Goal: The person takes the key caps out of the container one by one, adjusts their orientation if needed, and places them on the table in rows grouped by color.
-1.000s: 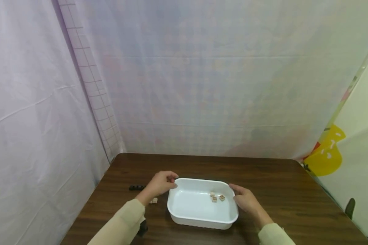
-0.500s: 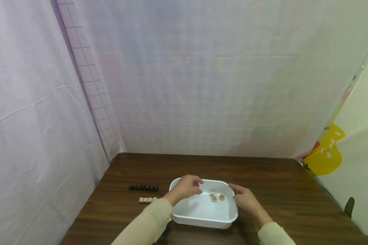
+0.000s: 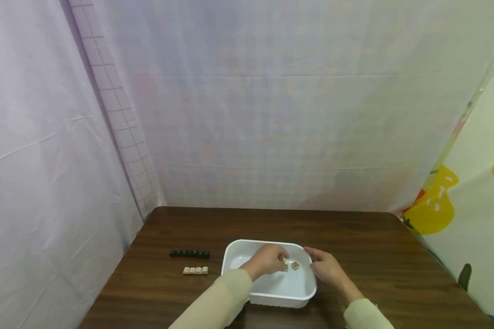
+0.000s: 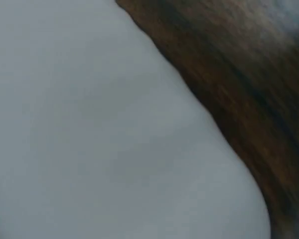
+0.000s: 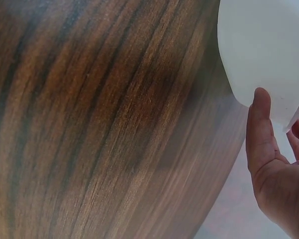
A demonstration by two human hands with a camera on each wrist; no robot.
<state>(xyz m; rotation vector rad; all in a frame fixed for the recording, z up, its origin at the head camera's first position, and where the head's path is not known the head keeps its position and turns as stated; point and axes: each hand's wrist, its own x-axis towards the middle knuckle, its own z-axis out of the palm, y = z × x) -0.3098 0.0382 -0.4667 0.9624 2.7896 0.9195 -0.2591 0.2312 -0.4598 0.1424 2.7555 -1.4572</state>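
Observation:
Inside the white tray [image 3: 277,299], small pale keycaps [image 3: 295,265] lie toward the right. Over them, my left hand [image 3: 267,259] reaches in with bent fingers, its fingertips down at the keycaps. Those fingers cover part of the group, so whether they pinch a keycap cannot be made out. The tray's right end is held by my right hand [image 3: 328,270]. In the right wrist view, one finger [image 5: 260,129] lies along the tray's outer wall and the thumb side meets the rim. Only the blurred tray wall [image 4: 114,124] shows in the left wrist view, without the hand.
Left of the tray, a row of black keycaps [image 3: 189,253] lies on the dark wooden table [image 3: 346,228]. Nearer me is a shorter row of cream keycaps [image 3: 195,270]. Pale curtains [image 3: 271,114] hang behind the table and along its left side.
My left hand has moved right, from the tray's left rim across its inside to the keycaps. Both keycap rows on the table are now uncovered. My right hand stays at the tray's right end.

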